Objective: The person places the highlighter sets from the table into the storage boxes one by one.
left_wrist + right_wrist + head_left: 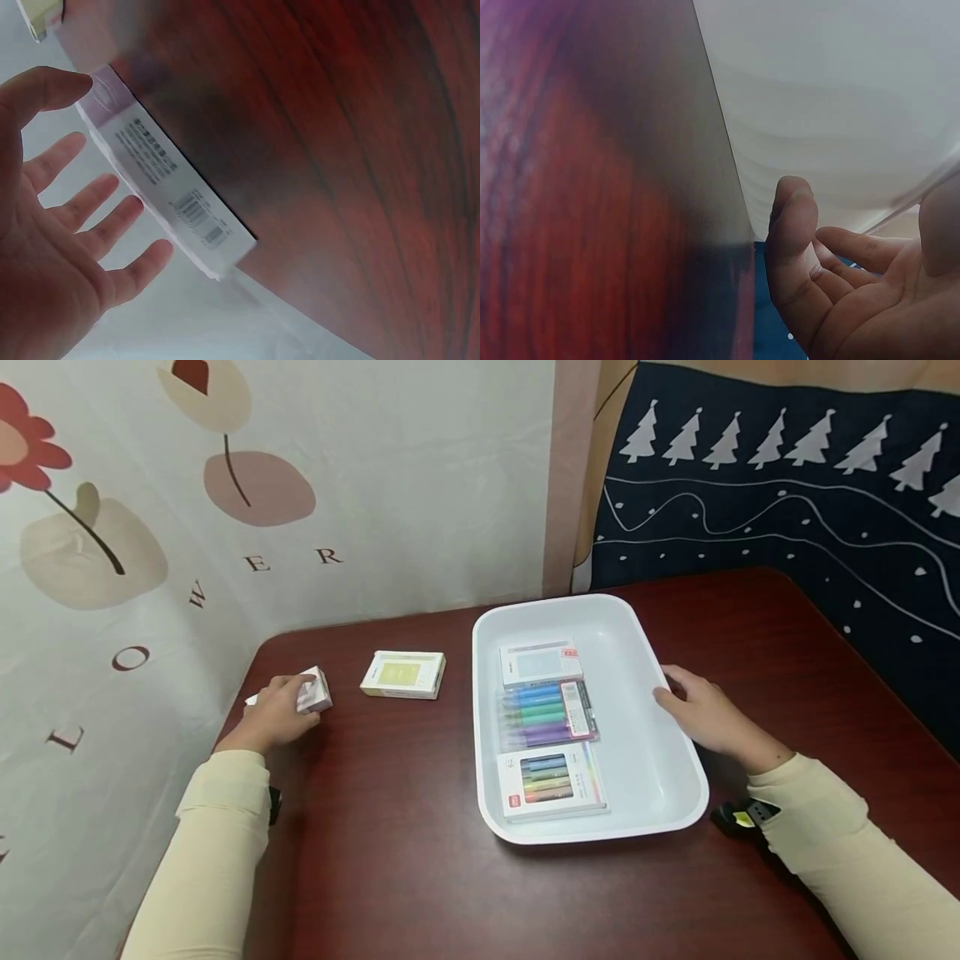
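My left hand (276, 717) is at a small white and lilac box (315, 692) at the table's left edge. In the left wrist view the thumb touches the lilac end of the box, and the other fingers lie loosely spread beside it. My right hand (708, 714) holds the right rim of a white plastic tray (652, 777), partly hidden by the rim. Inside the tray lie a white box (542, 663), a clear pack of coloured pens (536, 714) and a white windowed box of coloured sticks (553, 781).
A white and yellow-green box (403, 674) lies on the dark red table (390, 827) between the left hand and the tray. A white printed cloth (420, 527) hangs behind and at the left; a dark tree-patterned cloth (750, 510) hangs at the back right.
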`<state>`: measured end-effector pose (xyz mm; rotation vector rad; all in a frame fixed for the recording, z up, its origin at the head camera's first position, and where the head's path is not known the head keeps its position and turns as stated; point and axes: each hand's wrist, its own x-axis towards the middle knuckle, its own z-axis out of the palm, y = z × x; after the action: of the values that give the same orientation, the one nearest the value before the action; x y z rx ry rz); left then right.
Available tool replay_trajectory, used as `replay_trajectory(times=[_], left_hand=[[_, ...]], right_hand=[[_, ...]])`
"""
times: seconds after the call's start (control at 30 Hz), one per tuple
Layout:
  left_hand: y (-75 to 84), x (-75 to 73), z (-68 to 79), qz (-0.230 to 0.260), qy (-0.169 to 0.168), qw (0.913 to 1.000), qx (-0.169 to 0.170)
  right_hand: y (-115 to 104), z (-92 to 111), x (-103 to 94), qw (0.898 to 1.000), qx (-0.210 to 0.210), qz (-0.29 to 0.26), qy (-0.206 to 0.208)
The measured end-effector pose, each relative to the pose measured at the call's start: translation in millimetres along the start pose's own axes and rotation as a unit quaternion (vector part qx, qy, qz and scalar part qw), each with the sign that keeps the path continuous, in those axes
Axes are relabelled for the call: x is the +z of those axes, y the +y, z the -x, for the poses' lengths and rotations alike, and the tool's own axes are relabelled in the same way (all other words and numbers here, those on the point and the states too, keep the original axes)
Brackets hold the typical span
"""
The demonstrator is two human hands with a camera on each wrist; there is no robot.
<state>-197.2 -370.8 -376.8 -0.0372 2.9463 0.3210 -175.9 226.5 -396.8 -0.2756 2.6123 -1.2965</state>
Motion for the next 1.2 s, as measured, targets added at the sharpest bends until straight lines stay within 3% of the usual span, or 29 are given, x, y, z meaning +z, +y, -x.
replay_trajectory(times=[0.67,0.97,1.2], left_hand=[[-12.0,-1.1,-2.8,-0.003,-0.035,0.9992,-0.019],[-14.8,-1.1,-3.3,-0.023,-0.021,0.9994,-0.015],[-15.3,-2.9,-1.2,-0.019,-0.029,0.9992,-0.019]], right_hand=[[0.8,-0.1,0.9,1.000,-0.005,0.001,0.000],[-0.2,1.1,0.7,1.000,-0.005,0.003,0.000],[1.0,0.3,0.6,1.000,0.002,0.002,0.000]])
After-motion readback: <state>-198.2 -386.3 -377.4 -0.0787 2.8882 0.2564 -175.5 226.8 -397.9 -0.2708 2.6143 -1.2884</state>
